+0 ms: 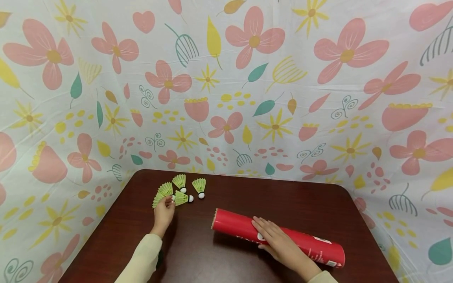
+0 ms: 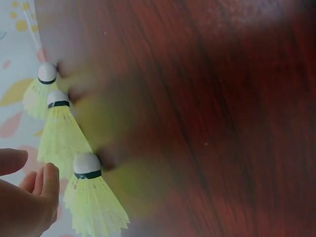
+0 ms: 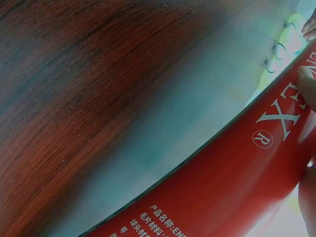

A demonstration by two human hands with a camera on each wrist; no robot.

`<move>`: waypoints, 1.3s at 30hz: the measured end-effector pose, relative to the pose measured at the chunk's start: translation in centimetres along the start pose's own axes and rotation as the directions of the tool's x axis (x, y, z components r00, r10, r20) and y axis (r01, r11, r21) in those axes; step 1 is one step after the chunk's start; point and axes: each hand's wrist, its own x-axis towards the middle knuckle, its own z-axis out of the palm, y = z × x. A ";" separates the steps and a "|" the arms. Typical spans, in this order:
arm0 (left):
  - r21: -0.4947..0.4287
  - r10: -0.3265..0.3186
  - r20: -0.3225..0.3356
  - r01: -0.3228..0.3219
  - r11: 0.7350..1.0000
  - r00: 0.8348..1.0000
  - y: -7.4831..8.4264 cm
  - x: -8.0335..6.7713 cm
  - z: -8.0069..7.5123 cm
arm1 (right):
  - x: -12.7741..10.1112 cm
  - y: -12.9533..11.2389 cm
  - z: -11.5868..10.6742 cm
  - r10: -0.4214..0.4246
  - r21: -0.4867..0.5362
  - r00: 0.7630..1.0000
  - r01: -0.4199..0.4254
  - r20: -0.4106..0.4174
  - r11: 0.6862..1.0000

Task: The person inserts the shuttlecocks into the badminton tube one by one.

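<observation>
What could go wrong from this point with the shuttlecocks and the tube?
The red tube lies on its side under only a flat right hand, so it may roll. The left hand pinches one shuttlecock; lifting it could knock the three others close beside it, near the table edge.

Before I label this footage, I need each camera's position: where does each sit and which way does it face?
Head: worn on the head, looks forward and down at the table; shows the left hand at the shuttlecocks and the right hand flat on the red tube.
Left wrist: looks along the tabletop at three shuttlecocks; fingers show.
Right wrist: close on the tube's side; fingertips show.
Head and left wrist share the shuttlecocks; head and right wrist share the tube.
</observation>
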 end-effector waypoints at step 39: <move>0.016 0.082 0.008 -0.082 0.996 0.997 -0.5 -2.3 0.1 | 0.4 0.1 0.1 -0.040 -0.007 0.999 0.040 -0.031 0.999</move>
